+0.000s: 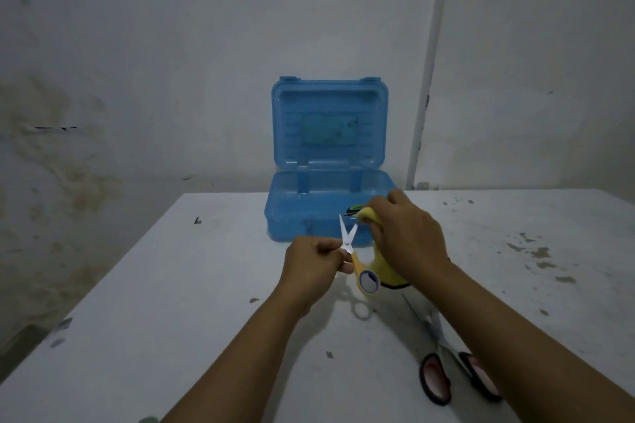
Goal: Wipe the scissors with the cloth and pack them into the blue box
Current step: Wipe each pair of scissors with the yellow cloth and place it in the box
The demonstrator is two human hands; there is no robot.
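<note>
Holding yellow scissors [357, 264] | left hand [309, 264] | right hand [402, 237] grips cloth [388, 273]

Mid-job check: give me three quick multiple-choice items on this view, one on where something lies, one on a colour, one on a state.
1. Where do the black-handled scissors lie?
A. Inside the blue box
B. On the table under the right forearm
C. In the left hand

2. What colour are the handles of the small scissors being held?
A. Yellow
B. Red
C. Green

3. How does the blue box stand?
A. Shut and latched
B. Lid open, upright against the wall
C. Tipped on its side

Answers:
1. B: they rest on the white table, near the front edge, partly hidden by the forearm.
2. A: the left hand holds them by the pivot with blades parted, and the yellow loop hangs below; the right hand grips the yellow cloth.
3. B: the lid's inside faces the camera.
</note>
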